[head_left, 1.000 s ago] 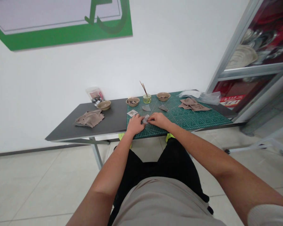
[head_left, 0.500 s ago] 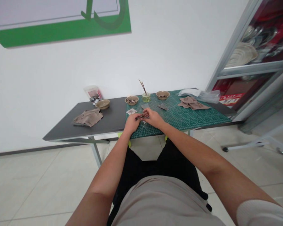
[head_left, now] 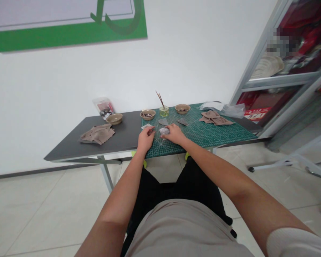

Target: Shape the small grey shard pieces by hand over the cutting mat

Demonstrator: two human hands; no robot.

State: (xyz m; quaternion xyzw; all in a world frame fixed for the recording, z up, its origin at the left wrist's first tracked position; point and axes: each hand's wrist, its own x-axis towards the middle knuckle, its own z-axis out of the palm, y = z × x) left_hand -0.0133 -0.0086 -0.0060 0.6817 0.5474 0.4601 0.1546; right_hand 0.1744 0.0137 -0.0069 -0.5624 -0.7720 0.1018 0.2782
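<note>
My right hand (head_left: 176,134) is closed on a small pale grey piece (head_left: 164,131), its kind unclear, just above the green cutting mat (head_left: 198,134). My left hand (head_left: 146,138) has its fingers pinched together at the mat's left side. What it holds, if anything, is too small and dark to make out. A white square card (head_left: 146,126) lies just behind my left fingers, partly covered by them. Beyond my hands lie a flat grey piece (head_left: 163,121) and a darker grey piece (head_left: 182,122).
Along the back stand a bowl of small pieces (head_left: 147,114), a glass jar (head_left: 164,112) with thin sticks and another bowl (head_left: 182,109). Brown cloths lie left (head_left: 97,134) and right (head_left: 215,117). A bowl (head_left: 114,119) and a clear tub (head_left: 103,107) stand left.
My hands have moved apart from where they met over the mat. The pale piece now shows in my right hand, and my left hand has drawn slightly left.
</note>
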